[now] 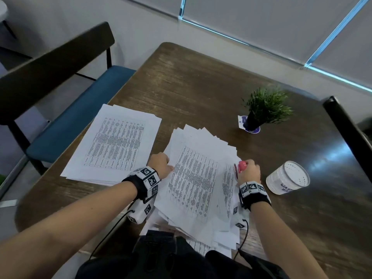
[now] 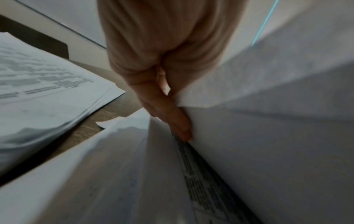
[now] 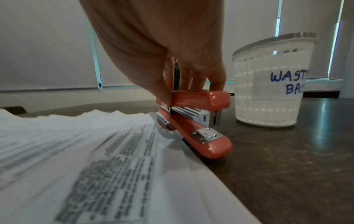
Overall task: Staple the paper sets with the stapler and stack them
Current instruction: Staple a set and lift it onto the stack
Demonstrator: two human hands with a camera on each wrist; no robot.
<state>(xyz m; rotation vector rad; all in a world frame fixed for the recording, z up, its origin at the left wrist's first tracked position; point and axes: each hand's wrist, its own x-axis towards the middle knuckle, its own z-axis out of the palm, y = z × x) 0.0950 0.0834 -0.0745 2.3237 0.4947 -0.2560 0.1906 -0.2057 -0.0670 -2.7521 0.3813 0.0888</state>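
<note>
A messy fan of printed paper sets (image 1: 195,178) lies in front of me on the wooden table (image 1: 201,87). My left hand (image 1: 161,165) grips the left edge of the top set (image 2: 249,136), fingers (image 2: 172,118) tucked under the lifted sheets. A neater stack of printed sets (image 1: 114,143) lies to the left (image 2: 38,91). My right hand (image 1: 248,172) holds the red stapler (image 1: 241,165) by its top arm at the pile's right edge. The stapler (image 3: 195,121) gapes open, its base resting on the table beside the papers (image 3: 95,151).
A white waste basket (image 1: 287,178) stands right of my right hand, close to the stapler (image 3: 268,91). A small potted plant (image 1: 263,109) sits further back. A blue-seated chair (image 1: 70,117) is at the left, a dark chair back (image 1: 346,127) at the right.
</note>
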